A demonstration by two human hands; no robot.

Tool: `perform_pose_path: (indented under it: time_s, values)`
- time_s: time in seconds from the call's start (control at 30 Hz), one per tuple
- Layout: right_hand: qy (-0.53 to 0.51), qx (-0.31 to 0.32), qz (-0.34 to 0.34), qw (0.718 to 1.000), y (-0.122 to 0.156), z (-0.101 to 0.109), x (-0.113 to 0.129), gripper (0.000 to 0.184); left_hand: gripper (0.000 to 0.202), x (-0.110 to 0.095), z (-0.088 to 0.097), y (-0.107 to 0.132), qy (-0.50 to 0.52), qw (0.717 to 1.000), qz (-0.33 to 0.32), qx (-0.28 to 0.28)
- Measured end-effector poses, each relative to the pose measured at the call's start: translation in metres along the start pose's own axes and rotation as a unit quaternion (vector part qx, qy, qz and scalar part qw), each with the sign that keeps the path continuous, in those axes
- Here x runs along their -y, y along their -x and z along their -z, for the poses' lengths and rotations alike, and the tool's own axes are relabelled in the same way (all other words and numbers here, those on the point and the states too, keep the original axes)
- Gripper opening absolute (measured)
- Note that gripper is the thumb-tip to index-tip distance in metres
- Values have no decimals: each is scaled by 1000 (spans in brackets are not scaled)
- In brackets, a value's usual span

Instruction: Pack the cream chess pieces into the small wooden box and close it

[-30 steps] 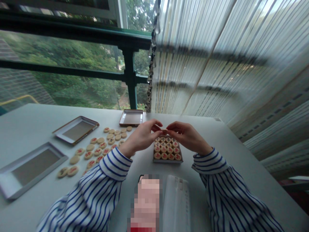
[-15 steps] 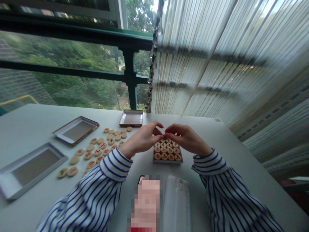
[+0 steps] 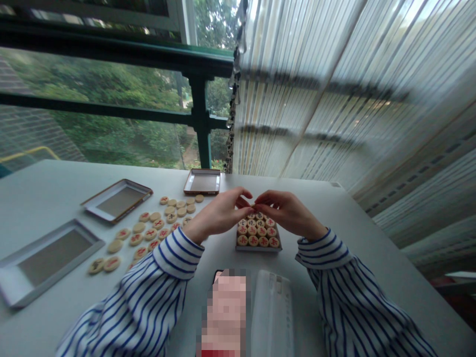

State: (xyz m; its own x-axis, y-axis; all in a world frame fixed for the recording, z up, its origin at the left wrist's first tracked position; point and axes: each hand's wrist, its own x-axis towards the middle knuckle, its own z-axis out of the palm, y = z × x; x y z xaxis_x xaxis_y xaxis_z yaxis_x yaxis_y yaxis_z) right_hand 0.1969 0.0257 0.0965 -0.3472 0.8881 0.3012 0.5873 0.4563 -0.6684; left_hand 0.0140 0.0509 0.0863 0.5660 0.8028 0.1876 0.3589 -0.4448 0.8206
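A small box [image 3: 259, 249] holds rows of round wooden Chinese chess pieces [image 3: 262, 231] with red and black characters. Above its far end, the fingertips of both hands meet. My left hand [image 3: 219, 213] comes in from the left, thumb and fingers closed on a Chinese chess piece [image 3: 253, 206], of which just a sliver shows. From the right, my right hand [image 3: 292, 213] pinches the same piece. The hands cover the box's far rows. Many loose chess pieces [image 3: 150, 234] lie to the left, some face up and others blank side up.
Two shallow box trays, one nearer [image 3: 115, 214] and one farther [image 3: 203, 192], stand at the left and back. A larger grey tray [image 3: 22, 293] lies front left. In front are a phone [image 3: 226, 312] with a blurred screen and a white translucent case [image 3: 272, 317]. Curtains [image 3: 297, 89] hang behind.
The piece between the fingertips appears slightly turned, with its red marking no longer showing. Otherwise both hands stay almost in place above the box.
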Motion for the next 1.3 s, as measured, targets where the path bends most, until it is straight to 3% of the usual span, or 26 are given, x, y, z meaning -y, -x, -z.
perform_pose_path:
  time_s: [0.27,1.3]
  values:
    - [5,-11,-3,1000,-1,0,1,17,25,6,-2,-1,-19,1000,-4,13]
    - [-27,-14,0,1000,-1,-2,-2,22,18,-3,3,-2,-25,999,-23,-42]
